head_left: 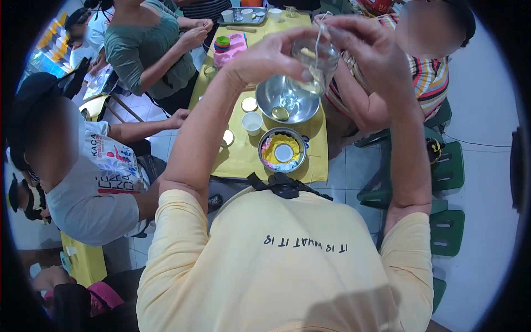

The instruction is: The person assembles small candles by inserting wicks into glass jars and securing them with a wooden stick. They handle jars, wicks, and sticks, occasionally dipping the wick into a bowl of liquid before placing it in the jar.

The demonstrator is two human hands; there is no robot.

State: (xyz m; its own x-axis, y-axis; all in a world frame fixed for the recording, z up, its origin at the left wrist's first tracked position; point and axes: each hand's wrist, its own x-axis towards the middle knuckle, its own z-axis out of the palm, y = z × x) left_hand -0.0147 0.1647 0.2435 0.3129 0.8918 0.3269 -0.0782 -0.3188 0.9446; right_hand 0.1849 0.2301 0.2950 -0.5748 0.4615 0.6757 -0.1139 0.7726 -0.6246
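Note:
My left hand grips a clear glass jar by its side, lifted above the table. A white string runs from the jar's mouth down into it, and something pale yellow shows inside. At the rim, the fingers of my right hand are closed on the string's upper end. Below the jar sits a large steel bowl with a gold-coloured lid and something clear inside. Nearer to me stand a white cup and a smaller metal bowl holding yellow, scalloped material with a white disc.
The yellow-covered table also bears gold lids, a pink mould with stacked coloured cups, and a far tray with white cups. People stand or sit on both sides, one close at the right. Green chairs line the right.

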